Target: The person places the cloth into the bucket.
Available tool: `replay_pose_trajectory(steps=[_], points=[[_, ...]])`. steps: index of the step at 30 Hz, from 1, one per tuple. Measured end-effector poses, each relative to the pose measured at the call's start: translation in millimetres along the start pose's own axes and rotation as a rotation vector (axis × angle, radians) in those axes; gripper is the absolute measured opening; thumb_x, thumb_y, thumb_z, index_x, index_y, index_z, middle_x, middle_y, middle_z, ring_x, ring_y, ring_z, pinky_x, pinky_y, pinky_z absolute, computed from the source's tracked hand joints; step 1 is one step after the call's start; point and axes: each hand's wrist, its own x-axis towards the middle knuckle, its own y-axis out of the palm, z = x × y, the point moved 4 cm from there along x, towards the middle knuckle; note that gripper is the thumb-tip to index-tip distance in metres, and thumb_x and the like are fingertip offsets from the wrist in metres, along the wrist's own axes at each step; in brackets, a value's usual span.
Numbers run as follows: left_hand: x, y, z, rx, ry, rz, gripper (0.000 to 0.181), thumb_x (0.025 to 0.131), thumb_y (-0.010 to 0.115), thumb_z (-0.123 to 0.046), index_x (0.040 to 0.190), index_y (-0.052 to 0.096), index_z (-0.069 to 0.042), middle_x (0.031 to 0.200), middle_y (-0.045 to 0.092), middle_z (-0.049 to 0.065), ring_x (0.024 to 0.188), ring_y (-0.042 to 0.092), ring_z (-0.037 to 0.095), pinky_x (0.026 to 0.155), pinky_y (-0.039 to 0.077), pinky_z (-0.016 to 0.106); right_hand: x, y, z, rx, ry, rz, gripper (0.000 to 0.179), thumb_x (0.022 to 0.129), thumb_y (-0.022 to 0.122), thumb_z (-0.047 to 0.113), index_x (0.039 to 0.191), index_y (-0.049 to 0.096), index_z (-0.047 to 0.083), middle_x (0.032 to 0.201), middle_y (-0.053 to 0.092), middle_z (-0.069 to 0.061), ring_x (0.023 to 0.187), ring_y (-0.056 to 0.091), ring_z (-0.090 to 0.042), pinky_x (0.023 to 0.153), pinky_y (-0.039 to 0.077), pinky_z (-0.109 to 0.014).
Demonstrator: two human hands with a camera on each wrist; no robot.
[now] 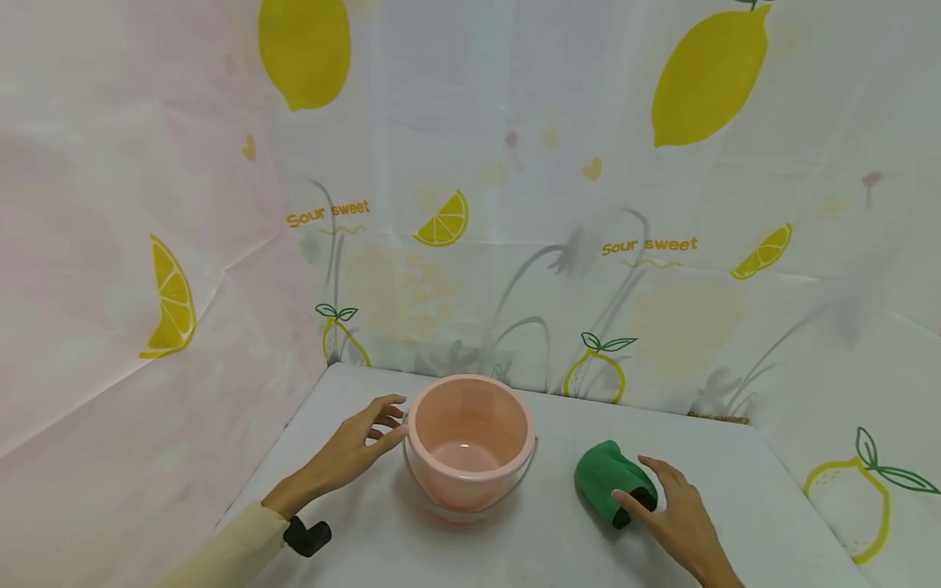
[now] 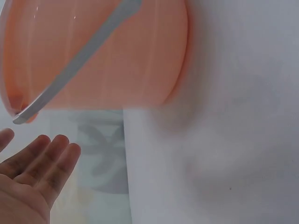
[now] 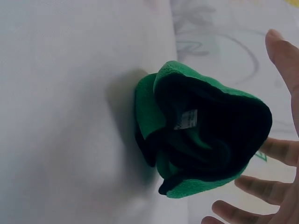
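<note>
The words "Sour sweet" can be read in 2 places on the pale, lemon-printed wall covering (image 1: 441, 106), in orange letters, with a capital S on the 1st word only. In the head view, the left copy (image 1: 327, 213) slants upward to the right; the right copy (image 1: 650, 246) runs closer to level. A thin wavy line (image 1: 650, 263) sits under each. Inside the green cloth item (image 1: 606, 478), a small white label (image 3: 187, 120) bears marks too blurred to read.
</note>
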Motion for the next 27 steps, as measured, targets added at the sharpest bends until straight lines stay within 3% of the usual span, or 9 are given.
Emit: replay_pose_trajectory(steps=[11,18,27], points=[[6.6,8.6,-5.8,-0.063,0.014,0.034,0.053,0.104,0.06,-0.039,0.152,0.043,-0.023,0.129,0.063,0.001,0.116,0.062,0.016,0.098,0.053,0.041,8.2,13.1,-0.3,0.01,0.017,0.057,0.092,0.091,0.066,0.066,0.156,0.039,0.007,0.156,0.036,-0.03,0.134,0.038,-0.06,0.1,0.035,-0.077],[9.6,13.3,-4.9,-0.092,-0.015,0.051,0.055,0.103,0.062,-0.043,0.152,0.04,-0.03,0.128,0.064,0.004,0.11,0.063,0.016,0.094,0.054,0.043,10.9,18.6,0.1,0.03,0.003,0.041,0.092,0.09,0.07,0.064,0.155,0.041,0.005,0.153,0.039,-0.033,0.131,0.042,-0.059,0.098,0.04,-0.075],[11.7,16.9,-1.9,-0.139,-0.013,0.066,0.056,0.102,0.064,-0.041,0.152,0.04,-0.031,0.13,0.064,0.005,0.109,0.065,0.018,0.094,0.054,0.046,16.8,24.8,3.0,0.028,0.013,0.067,0.098,0.086,0.075,0.062,0.154,0.04,0.003,0.149,0.042,-0.035,0.128,0.048,-0.056,0.093,0.047,-0.069]])
